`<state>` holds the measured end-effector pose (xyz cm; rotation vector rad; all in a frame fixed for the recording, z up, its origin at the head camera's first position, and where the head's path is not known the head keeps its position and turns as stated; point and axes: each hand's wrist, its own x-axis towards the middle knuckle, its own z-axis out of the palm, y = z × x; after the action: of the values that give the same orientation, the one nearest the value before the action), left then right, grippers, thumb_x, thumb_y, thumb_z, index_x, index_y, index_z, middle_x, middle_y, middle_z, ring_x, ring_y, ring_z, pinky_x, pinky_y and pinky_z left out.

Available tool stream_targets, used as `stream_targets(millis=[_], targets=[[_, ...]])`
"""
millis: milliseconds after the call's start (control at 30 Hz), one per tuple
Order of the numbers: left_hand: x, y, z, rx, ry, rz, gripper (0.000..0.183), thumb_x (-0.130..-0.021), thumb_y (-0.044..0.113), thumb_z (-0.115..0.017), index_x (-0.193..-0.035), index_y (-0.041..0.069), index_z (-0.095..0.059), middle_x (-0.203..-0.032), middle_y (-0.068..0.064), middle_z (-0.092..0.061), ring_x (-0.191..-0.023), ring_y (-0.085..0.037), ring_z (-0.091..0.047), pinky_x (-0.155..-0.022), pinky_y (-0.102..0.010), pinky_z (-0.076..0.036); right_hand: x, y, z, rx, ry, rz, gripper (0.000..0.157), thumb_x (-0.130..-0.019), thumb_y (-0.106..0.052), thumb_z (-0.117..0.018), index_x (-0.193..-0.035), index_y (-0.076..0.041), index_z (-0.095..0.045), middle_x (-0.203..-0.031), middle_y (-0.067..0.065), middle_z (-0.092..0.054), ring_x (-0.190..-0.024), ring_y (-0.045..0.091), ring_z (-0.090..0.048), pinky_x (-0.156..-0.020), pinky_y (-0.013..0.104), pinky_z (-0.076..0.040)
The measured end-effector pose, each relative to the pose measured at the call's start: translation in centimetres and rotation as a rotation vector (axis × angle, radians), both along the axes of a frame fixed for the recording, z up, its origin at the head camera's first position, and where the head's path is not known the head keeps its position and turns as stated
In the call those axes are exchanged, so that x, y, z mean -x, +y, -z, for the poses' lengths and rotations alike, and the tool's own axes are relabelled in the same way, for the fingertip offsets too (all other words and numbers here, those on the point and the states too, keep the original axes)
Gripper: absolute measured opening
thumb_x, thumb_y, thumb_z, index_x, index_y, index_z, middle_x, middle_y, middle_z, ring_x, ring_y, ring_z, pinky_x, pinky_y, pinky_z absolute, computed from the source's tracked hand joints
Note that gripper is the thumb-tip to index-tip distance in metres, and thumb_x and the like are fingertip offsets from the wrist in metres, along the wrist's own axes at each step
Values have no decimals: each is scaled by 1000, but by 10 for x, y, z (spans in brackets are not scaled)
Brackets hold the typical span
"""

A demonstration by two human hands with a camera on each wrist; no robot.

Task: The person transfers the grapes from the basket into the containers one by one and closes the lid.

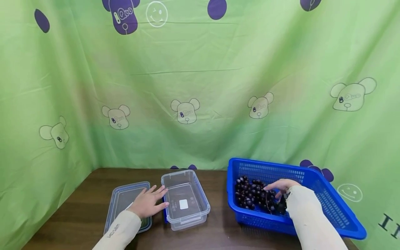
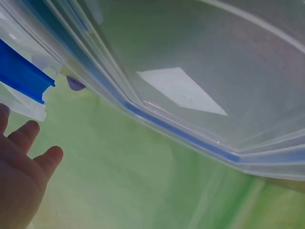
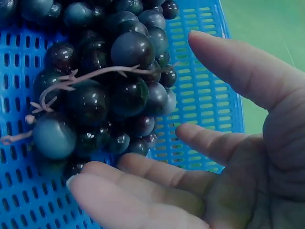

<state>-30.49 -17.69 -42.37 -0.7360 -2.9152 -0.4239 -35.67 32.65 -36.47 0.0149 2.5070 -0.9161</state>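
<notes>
My left hand [image 1: 147, 203] reaches over a clear lid [image 1: 123, 196] with a bluish seal. Its spread fingers touch the left rim of a clear plastic food container [image 1: 195, 218]. In the left wrist view, that hand [image 2: 21, 176] appears near a blue clip [image 2: 21, 74], the lid [image 2: 267, 86] looming large above. My right hand [image 1: 282, 185] is inside a blue basket [image 1: 231, 177], beside a bunch of dark grapes [image 1: 250, 192]. The right wrist view shows its fingers apart around the near side of the grapes [image 3: 133, 50], with a bare stem [image 3: 100, 71] on top; no grip is visible.
The brown wooden table [image 1: 215, 198] shows between container and basket. Behind it and at both sides hangs a green printed cloth [image 1: 187, 139]. The basket's right end reaches close to the cloth at the right.
</notes>
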Motion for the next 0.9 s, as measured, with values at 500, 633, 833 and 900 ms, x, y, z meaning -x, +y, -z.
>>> stream_targets(millis=[500,633,833,900], targets=[[7,1,7,22,5,12,60,-95,48,-48,-139,7,-51,-144,-13,-46,-130,-46,-39,-104,-68,-23,9,-2,18,-77,-102,-105,82,-95,-42,-50,-138,22,-23,-140,46,-18,-127,57,-30,-105,60,-28],[7,1,2,26,1,14,59,-95,46,-49,-139,6,-50,-144,-14,-46,-129,-46,-41,-104,-67,-23,10,-7,15,-156,-79,-123,90,-93,-51,-49,-139,21,-21,-141,46,-18,-130,60,-16,-106,63,-22],[10,0,-1,44,13,20,59,-95,45,-50,-139,7,-51,-143,-15,-47,-126,-46,-45,-103,-67,-25,15,-17,15,-210,-63,-136,89,-93,-51,-51,-135,23,-28,-138,46,-25,-129,58,-24,-105,60,-28],[10,-1,0,49,21,21,59,-95,46,-49,-139,7,-51,-143,-14,-47,-125,-45,-46,-103,-67,-25,15,-22,15,-234,-58,-131,91,-91,-53,-52,-134,24,-30,-137,46,-27,-128,57,-27,-104,58,-31]])
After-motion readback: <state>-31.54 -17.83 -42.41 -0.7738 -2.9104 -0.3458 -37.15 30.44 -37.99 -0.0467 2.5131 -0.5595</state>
